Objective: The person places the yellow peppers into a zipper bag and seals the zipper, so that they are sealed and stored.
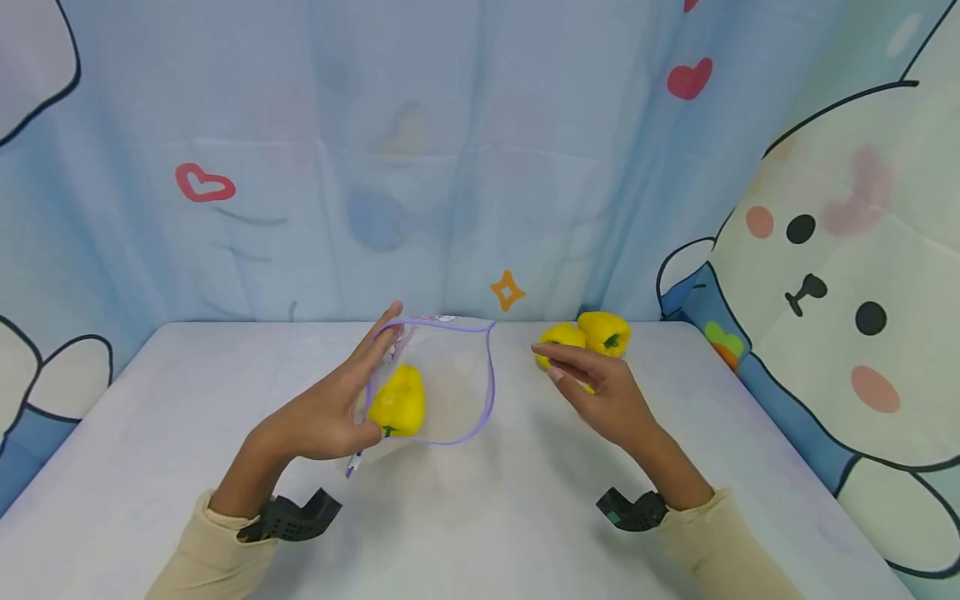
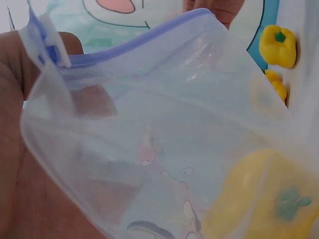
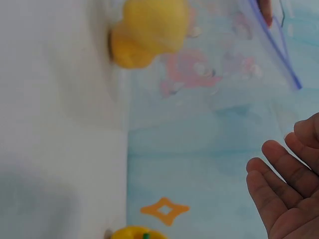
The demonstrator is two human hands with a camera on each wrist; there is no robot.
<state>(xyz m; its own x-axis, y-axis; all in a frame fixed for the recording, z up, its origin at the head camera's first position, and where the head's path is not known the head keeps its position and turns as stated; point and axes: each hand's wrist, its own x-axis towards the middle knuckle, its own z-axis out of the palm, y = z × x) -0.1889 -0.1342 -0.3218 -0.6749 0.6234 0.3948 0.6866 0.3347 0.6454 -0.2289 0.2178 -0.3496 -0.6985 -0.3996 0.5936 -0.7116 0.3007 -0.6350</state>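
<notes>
My left hand (image 1: 330, 408) holds a clear zip bag (image 1: 457, 387) with a purple rim by its left side, thumb at the bottom of the mouth and fingers at the top. The mouth gapes wide, facing me. Inside lies a yellow bell pepper (image 1: 400, 404); in the right wrist view two yellow shapes overlap at the bag (image 3: 154, 25). Apart from the bag, my right hand (image 1: 600, 387) has its fingers extended and holds nothing. Just beyond its fingertips are two yellow bell peppers, a nearer one (image 1: 562, 335) and a farther one (image 1: 603, 333), with more yellow showing beneath the hand.
The white table (image 1: 480, 533) runs back to a blue printed curtain (image 1: 405, 167). On the right, the curtain (image 1: 825, 333) with a cartoon bear comes down along the table's edge. A dark camera band sits on each wrist.
</notes>
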